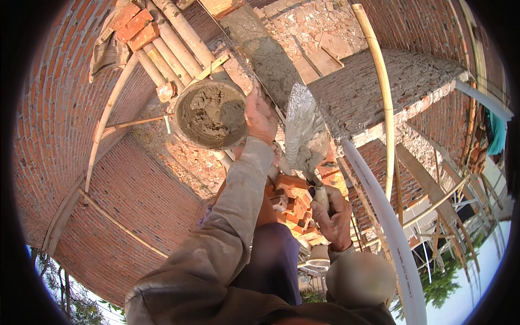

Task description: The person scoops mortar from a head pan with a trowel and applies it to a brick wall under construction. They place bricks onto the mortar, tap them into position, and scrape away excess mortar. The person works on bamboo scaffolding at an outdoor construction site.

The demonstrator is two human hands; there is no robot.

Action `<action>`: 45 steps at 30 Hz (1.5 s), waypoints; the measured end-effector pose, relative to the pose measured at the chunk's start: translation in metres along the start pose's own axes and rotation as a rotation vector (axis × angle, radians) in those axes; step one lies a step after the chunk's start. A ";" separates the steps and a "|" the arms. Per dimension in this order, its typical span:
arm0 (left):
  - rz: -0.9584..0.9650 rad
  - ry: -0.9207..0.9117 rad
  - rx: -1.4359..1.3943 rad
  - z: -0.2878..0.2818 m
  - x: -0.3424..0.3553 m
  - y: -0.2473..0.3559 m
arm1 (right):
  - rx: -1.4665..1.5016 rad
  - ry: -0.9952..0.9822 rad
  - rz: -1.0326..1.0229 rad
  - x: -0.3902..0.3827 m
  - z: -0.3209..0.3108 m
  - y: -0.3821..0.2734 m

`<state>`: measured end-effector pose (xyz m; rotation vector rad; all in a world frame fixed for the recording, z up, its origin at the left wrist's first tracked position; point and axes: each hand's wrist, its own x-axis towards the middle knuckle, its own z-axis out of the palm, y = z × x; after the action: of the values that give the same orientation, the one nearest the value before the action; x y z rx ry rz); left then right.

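Observation:
A round bucket (211, 116) of wet grey mortar sits beside bamboo poles. My left hand (260, 119) is at its right rim, fingers curled and appearing to grip it. My right hand (333, 216) is closed round the handle of a mortar-smeared trowel (306, 124). The trowel's broad blade points upward, right of my left hand, over a narrow ledge coated in wet mortar (262, 57). Below the blade lies a pile of broken red bricks (292, 200).
Bamboo poles (179, 40) carry bricks (132, 24) at upper left. An upright bamboo pole (385, 108) and white pipe (390, 227) stand at right. Brick walls (119, 211) drop to rubble-strewn ground. Scaffolding (439, 211) is at far right, and a blurred round shape (360, 279) is at lower right.

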<state>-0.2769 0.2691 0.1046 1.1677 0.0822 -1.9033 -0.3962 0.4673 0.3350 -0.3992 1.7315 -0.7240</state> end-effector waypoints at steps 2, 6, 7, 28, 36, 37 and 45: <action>-0.038 -0.108 -0.034 -0.009 0.002 0.010 | 0.129 -0.094 0.012 -0.013 -0.007 -0.009; -0.053 -0.126 0.012 -0.013 0.001 0.025 | -0.333 -0.172 -0.026 -0.022 -0.029 -0.031; -0.025 -0.085 0.115 -0.013 -0.005 0.031 | -0.420 -0.270 0.028 -0.020 -0.031 -0.038; 0.052 0.229 0.421 -0.062 -0.175 0.075 | -1.308 -0.581 -0.764 0.150 -0.065 -0.179; 0.057 0.234 0.450 -0.052 -0.178 0.102 | -2.191 -0.584 -0.757 0.209 0.028 -0.159; 0.020 0.241 0.536 -0.054 -0.176 0.098 | -2.195 -0.539 -0.846 0.220 0.041 -0.175; -0.006 0.357 0.302 -0.060 -0.157 0.076 | -2.024 -0.363 -0.866 0.280 0.103 -0.284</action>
<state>-0.1546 0.3503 0.2165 1.7063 -0.0092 -1.7321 -0.4062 0.0568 0.2968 -2.4787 1.2713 0.8537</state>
